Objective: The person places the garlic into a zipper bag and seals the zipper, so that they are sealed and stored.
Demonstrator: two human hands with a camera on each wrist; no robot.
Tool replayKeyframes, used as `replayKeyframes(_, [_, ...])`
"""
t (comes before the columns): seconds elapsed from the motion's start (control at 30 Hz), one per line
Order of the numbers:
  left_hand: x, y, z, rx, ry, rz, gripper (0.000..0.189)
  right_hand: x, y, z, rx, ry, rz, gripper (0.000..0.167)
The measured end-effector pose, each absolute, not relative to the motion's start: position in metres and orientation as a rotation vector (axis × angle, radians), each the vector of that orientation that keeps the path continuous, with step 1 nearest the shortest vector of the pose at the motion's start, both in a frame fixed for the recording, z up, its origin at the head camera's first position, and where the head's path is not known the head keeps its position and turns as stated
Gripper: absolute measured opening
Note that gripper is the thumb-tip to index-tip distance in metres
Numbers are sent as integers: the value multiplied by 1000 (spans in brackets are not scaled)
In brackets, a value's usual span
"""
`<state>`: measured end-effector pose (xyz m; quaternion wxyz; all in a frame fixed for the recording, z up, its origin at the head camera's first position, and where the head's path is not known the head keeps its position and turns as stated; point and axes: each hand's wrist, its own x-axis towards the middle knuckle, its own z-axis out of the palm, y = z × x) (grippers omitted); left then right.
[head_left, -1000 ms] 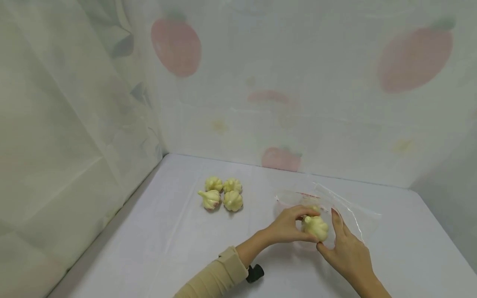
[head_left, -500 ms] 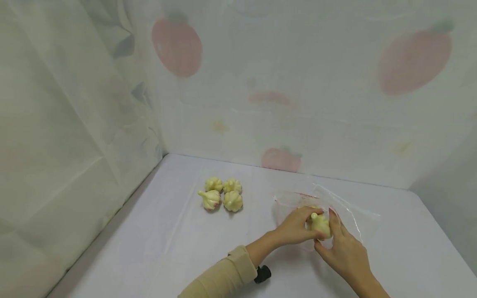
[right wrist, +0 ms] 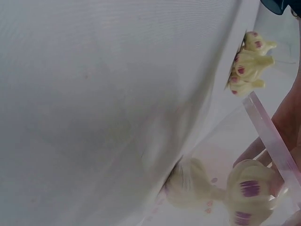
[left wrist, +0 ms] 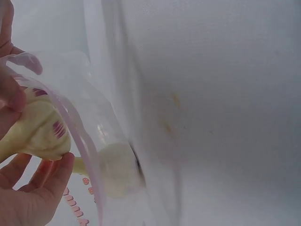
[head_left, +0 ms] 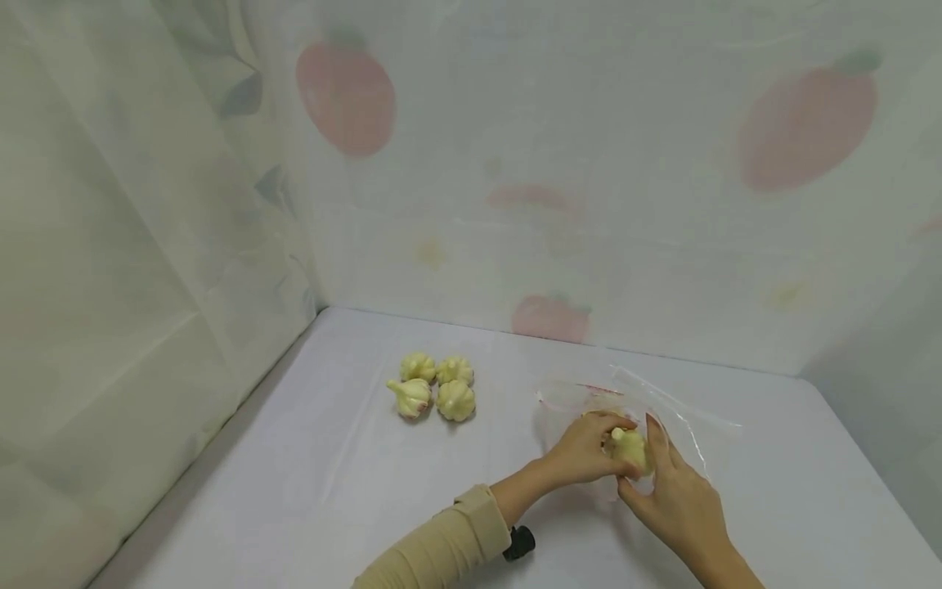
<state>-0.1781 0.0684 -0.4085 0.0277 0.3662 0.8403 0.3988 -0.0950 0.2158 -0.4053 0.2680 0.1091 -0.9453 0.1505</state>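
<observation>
At the clear bag, garlic bulb held in left grip, stem tilted leftward, right grip wide

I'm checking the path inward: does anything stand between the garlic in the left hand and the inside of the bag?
Nothing visible blocks the mouth of the bag, where the held garlic is; another bulb lies farther inside.

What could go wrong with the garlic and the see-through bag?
The garlic bulb in the left hand is right at the mouth of the thin bag, so it might snag on the edge. The floppy bag could close up if the right hand at its edge slips. The held bulb may bump the other bulb inside.
</observation>
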Motion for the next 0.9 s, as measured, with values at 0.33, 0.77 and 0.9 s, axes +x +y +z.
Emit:
replayKeyframes(0.33, [-183,79,-415,968,2578,1282,58,-95,216,-405,304,-2552,410,89])
replayKeyframes(0.77, [-186,86,-422,995,2664,1203,54,-94,217,-406,293,-2557,406,91])
replayKeyframes(0.9, [-188,87,-422,1004,2708,1145,54,-95,216,-405,272,-2579,416,89])
